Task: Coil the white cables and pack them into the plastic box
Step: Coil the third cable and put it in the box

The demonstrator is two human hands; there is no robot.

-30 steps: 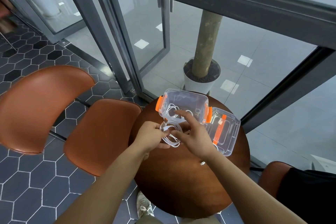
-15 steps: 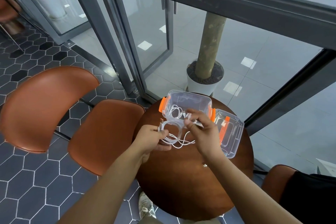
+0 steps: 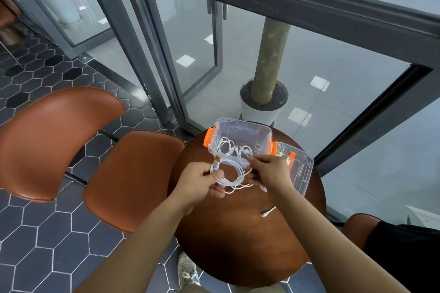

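Note:
A clear plastic box (image 3: 240, 126) with orange clips stands at the far edge of the round wooden table (image 3: 238, 240). A coiled white cable (image 3: 226, 147) lies inside it. My left hand (image 3: 197, 183) grips one side of a second white cable coil (image 3: 234, 175) just in front of the box, with a plug sticking up from its fingers. My right hand (image 3: 269, 171) pinches the coil's other side near the box's front wall. A loose cable end with a plug (image 3: 267, 212) lies on the table under my right forearm.
The box's clear lid (image 3: 300, 169) with an orange clip lies to the right of the box. Two orange-brown chairs (image 3: 128, 173) stand left of the table. A potted tree (image 3: 264, 102) and glass doors are behind. Another seat (image 3: 357, 226) is at the right.
Both hands have lifted the cable coil off the table and drawn it wider in front of the box. My right hand has moved right and pinched the cable.

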